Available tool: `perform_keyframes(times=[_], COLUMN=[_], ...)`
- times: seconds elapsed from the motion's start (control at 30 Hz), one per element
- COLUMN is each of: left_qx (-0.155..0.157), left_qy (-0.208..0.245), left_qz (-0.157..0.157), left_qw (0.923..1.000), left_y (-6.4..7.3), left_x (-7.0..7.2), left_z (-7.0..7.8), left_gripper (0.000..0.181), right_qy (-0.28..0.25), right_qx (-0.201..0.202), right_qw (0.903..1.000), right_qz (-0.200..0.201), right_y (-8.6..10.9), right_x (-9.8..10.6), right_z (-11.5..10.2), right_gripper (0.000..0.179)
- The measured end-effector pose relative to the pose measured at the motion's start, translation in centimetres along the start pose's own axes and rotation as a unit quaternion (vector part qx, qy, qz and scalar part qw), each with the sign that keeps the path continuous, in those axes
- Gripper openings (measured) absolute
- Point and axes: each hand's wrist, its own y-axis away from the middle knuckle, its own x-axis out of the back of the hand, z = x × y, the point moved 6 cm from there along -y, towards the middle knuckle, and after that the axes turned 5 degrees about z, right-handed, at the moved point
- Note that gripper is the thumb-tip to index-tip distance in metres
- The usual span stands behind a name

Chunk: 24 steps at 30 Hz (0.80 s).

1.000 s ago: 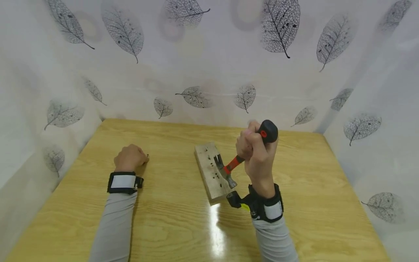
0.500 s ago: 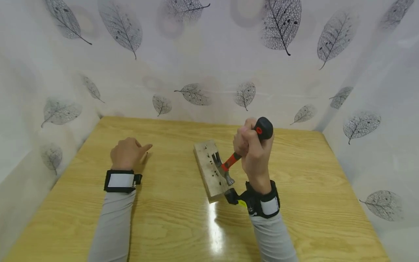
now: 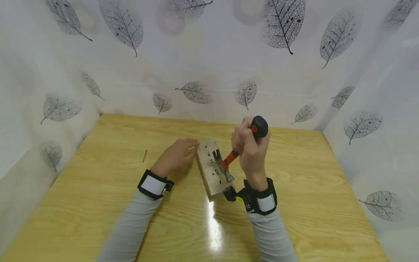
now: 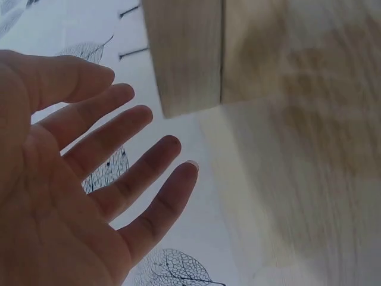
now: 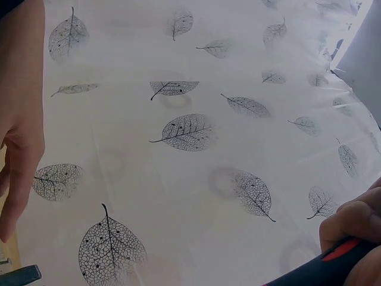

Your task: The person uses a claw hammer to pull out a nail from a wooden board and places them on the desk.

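Note:
My right hand (image 3: pixel 251 149) grips the black-and-red handle of a claw hammer (image 3: pixel 230 159), its end pointing up. The metal head lies over the right part of a wooden block (image 3: pixel 207 165). This pale block has several dark holes, and two nails (image 4: pixel 134 53) stick out of it in the left wrist view. Beside its far left edge is my left hand (image 3: pixel 176 154), fingers extended and apart in the left wrist view; whether the fingertips touch the wood I cannot tell. A loose nail (image 3: pixel 145 155) lies on the table, left of that hand.
The light wood-grain table (image 3: pixel 170 225) reaches back to a pale curtain (image 3: pixel 209 65) printed with grey leaves, which also hangs at both sides. Each wrist wears a black strap with a camera mount (image 3: pixel 234 193).
My left hand has left the nail on the table, spread its fingers and moved right to the block. My right hand keeps holding the hammer over the block, almost unmoved.

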Motion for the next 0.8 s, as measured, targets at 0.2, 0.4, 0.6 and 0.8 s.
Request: perform_keyframes(times=[0.2,0.4,0.6,0.8], left_qx=[-0.022,-0.033,-0.013,0.003], left_qy=[-0.018,-0.009,-0.015,-0.017], left_qz=[0.005,0.002,-0.005,-0.005], left_qw=[0.9996,0.9994,0.9998,0.9998], left_y=[0.1,0.1,0.0,0.1], left_x=[-0.5,-0.5,-0.5,-0.5], left_z=[0.7,0.6,0.7,0.4], left_gripper=[0.037,0.035,0.037,0.038], right_qy=[0.032,0.050,0.062,0.066], right_qx=[0.001,0.001,-0.035,-0.082], right_qw=[0.9994,0.9987,0.9973,0.9940], right_qz=[-0.009,-0.010,-0.016,-0.030], right_y=[0.3,0.6,-0.1,-1.2], right_x=[-0.5,-0.8,-0.8,-1.3], right_z=[1.5,2.8,4.8,7.1], right_gripper=[0.034,0.034,0.024,0.021])
